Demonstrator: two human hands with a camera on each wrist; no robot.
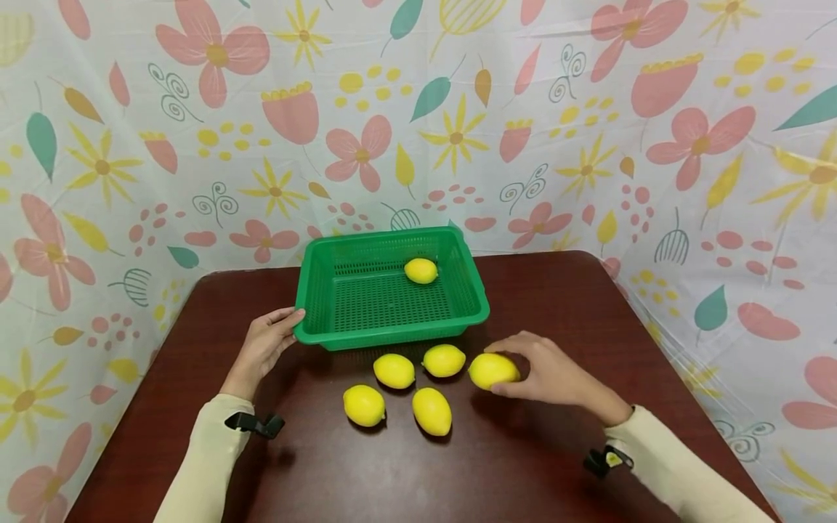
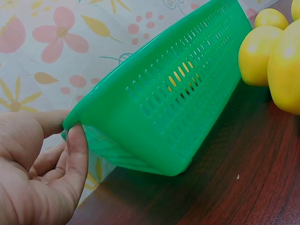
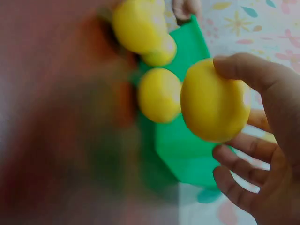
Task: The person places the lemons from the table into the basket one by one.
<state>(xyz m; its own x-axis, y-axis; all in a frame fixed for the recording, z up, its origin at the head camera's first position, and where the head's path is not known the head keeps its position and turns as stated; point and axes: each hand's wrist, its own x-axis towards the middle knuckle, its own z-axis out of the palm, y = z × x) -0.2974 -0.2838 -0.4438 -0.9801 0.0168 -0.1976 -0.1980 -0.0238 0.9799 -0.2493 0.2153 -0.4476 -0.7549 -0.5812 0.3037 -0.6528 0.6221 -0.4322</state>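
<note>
A green plastic basket (image 1: 386,338) with perforated sides stands on the table, one lemon (image 1: 421,271) lying inside toward its back right. My left hand (image 1: 267,347) pinches the basket's left rim between thumb and fingers, as the left wrist view confirms with the hand (image 2: 44,173) at the corner. In front of the basket, my right hand (image 1: 546,370) holds a yellow lemon (image 1: 492,370) between thumb and fingers. The right wrist view has this lemon (image 3: 213,103) close up; whether it touches the table is hard to tell.
Several loose lemons lie before the basket: one (image 1: 445,361) nearest the right hand, others (image 1: 394,371) (image 1: 432,412) (image 1: 364,405) further left. The dark red-brown table (image 1: 510,465) ends at a floral-printed curtain (image 1: 405,131) behind and at both sides.
</note>
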